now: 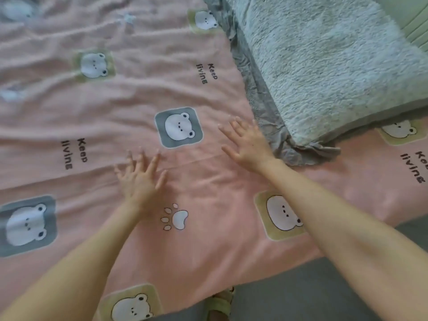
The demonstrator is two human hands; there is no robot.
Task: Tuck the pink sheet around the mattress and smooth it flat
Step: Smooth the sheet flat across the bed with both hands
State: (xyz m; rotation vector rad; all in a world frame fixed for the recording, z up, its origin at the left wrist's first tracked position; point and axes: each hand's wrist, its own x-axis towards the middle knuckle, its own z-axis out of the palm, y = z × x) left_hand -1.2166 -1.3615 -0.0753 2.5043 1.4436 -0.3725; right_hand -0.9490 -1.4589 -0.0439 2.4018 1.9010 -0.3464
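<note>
Your left hand (141, 179) lies palm down with fingers spread wide, gripping nothing, flat on the pink cotton sheet printed with bear faces and paw prints (208, 177); your right hand (246, 141) is likewise splayed and empty, reaching a little further ahead. The sheet is directly beneath both palms and runs away from them in every direction. What the coming stroke turns on is the set of long wrinkles beyond and to the left of your left hand: their ridges run roughly across your reach, so that hand is the nearer one to press them out, probably by sweeping forward and leftward. Just right of your right hand, almost touching the fingers, sits a fluffy pale grey-blue folded blanket (324, 66) on crumpled grey fabric (261, 89), weighing the sheet down there. Close to your body the sheet looks fairly flat; its near edge hangs toward the grey floor (289, 293), tucked or not I cannot tell.
</note>
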